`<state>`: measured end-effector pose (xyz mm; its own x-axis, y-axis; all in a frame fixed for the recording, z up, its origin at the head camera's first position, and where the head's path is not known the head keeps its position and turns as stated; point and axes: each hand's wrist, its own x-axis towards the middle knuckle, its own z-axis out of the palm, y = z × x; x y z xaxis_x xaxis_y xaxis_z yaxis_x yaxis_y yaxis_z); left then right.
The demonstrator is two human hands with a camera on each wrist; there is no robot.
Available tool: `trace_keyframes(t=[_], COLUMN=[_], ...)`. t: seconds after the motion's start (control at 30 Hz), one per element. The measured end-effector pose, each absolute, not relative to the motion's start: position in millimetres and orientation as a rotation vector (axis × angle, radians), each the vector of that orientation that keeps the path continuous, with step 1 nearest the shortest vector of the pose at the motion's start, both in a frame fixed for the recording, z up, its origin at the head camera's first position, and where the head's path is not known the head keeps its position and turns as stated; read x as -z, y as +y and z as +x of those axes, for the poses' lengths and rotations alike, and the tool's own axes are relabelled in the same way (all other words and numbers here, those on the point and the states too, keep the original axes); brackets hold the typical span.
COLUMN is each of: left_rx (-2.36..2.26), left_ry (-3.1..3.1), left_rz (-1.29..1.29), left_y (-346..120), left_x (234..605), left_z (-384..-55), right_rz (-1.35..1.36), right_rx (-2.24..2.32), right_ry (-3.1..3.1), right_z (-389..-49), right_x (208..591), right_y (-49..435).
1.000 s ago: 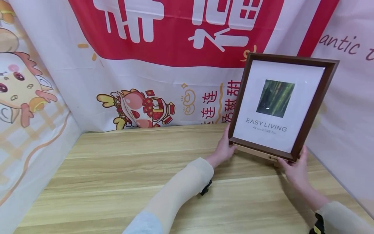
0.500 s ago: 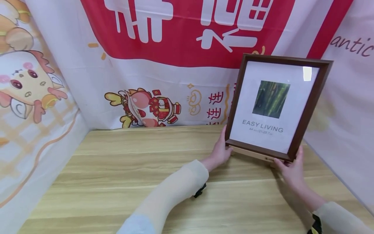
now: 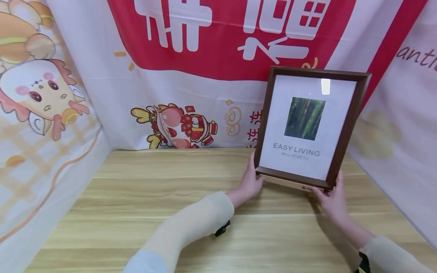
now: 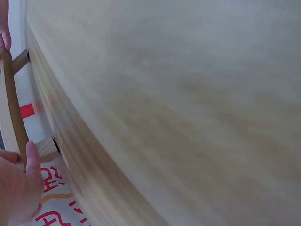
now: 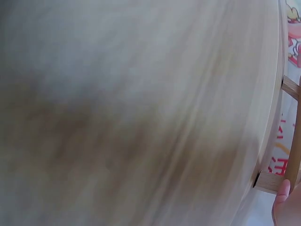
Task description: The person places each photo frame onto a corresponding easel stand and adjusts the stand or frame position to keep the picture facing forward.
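A dark brown picture frame (image 3: 345, 136) stands upright, leaning slightly back, on a light wooden stand (image 3: 286, 183) at the right of the table. Behind its glass is a white sheet printed "EASY LIVING" with a small green picture. My left hand (image 3: 249, 182) grips the stand and frame at the lower left corner, thumb in front. At the lower right corner my right hand (image 3: 332, 201) holds them the same way. In the left wrist view the stand's bar (image 4: 13, 110) runs between both hands, its short legs at the tabletop. The right wrist view catches fingertips (image 5: 282, 194) on the bar.
The wood-grain table (image 3: 153, 212) meets a red and white printed cloth (image 3: 191, 94) at the back. Printed cloths also hang along the left side (image 3: 44, 151) and the right side (image 3: 403, 159), the latter close to my right hand.
Both hands have shifted the frame and stand leftward along the table, away from the right cloth. The head view has turned a little left. Both grips look the same.
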<state>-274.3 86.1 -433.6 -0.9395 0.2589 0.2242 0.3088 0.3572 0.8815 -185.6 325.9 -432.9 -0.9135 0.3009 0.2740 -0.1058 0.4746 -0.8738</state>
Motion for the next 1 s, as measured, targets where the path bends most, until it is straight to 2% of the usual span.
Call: trace_keyframes(t=[1.0], left_rx=[1.65], left_ry=[-2.553], left_rz=[-0.326], left_y=[-14], left_x=[435], left_z=[-251], right_rz=[-0.042], right_rx=[-1.611], right_ry=[-2.363], right_z=[-210], right_x=[429], right_y=[239])
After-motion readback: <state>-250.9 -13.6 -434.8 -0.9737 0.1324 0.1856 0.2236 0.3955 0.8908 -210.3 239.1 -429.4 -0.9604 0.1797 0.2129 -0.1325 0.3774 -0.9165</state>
